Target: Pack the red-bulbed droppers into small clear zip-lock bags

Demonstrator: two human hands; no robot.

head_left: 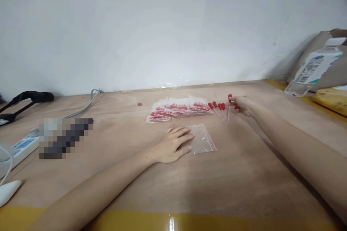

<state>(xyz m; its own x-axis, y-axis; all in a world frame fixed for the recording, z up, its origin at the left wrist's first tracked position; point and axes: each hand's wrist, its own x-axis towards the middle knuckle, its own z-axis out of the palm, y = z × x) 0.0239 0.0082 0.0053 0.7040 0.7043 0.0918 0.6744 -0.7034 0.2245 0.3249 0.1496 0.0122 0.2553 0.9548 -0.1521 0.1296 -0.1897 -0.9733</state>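
My left hand [175, 145] lies flat with its fingers stretched over a clear zip-lock bag [202, 139] on the table. To the right, my right hand [240, 105] pinches a dropper [230, 98] with a red rubber bulb and a clear thin stem; it stands nearly upright, tip down. Several more red-bulbed droppers [217, 107] lie fanned out just left of that hand. Beside them, several filled zip bags [176, 107] with red bulbs showing inside form overlapping piles. The bag under my left hand looks flat, with its zip edge at the right.
At the left lie a power strip [25, 148], a grey cable [84, 106], a black strap [29, 97] and a blurred-out dark object [67, 139]. A plastic bottle [314, 68] leans at the right near a yellow packet [333, 99]. A white wall [162, 29] closes off the back.
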